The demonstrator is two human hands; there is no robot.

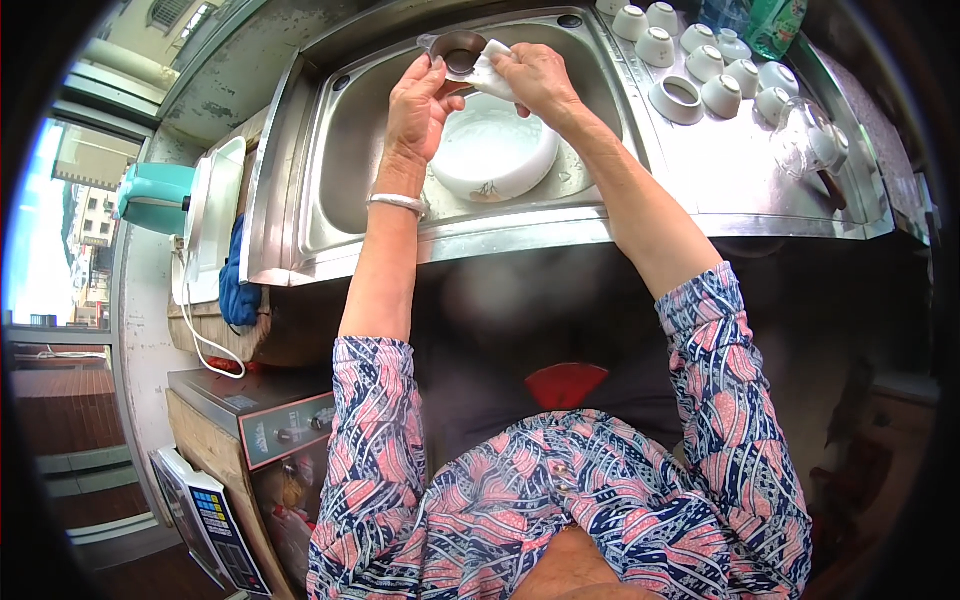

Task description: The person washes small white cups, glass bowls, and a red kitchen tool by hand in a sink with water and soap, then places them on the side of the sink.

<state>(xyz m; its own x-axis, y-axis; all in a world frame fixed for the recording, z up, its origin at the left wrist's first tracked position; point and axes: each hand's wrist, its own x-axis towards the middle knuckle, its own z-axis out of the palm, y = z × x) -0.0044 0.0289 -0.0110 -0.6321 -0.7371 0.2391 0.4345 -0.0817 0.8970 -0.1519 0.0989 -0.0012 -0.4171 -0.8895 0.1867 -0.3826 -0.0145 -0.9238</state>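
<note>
Above the stainless steel sink [341, 142], my left hand [416, 112] holds a small dark round dish or strainer [459, 52] with a clear part at its left edge; exactly what it is, I cannot tell. My right hand [538, 79] grips a white cloth [495, 71] pressed against the dish's right side. Below both hands, a white round basin [495, 161] with a dark painted mark stands in the sink, its inside bright with glare.
Several white cups [705, 64], a white ring-shaped piece [676, 100] and a clear glass vessel [799, 139] stand on the steel drainboard at right. Behind them is a green bottle [776, 26]. A teal kettle [154, 199], a white tray [229, 165] and a blue cloth [238, 281] lie left.
</note>
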